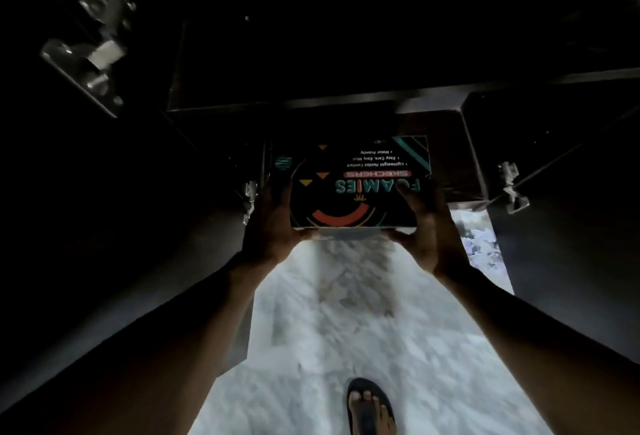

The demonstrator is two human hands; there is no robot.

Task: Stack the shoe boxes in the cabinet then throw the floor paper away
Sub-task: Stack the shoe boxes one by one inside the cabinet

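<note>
A black shoe box [356, 188] with teal and red lettering, printed upside down to me, is held level at the mouth of the dark cabinet's lower compartment [433, 126]. My left hand [268, 223] grips its left end, fingers curled round the side. At the right end my right hand [427, 223] grips it, thumb on the lid. The far end of the box lies in shadow inside the cabinet. A crumpled light paper [479, 244] lies on the floor by the right door.
Both cabinet doors stand open: the left door [104, 192] with metal hinges [93, 53], the right door [571, 192] with a hinge [510, 185]. A shelf edge [311, 102] runs above the box. My sandalled foot [369, 407] stands on the pale marble floor [346, 313].
</note>
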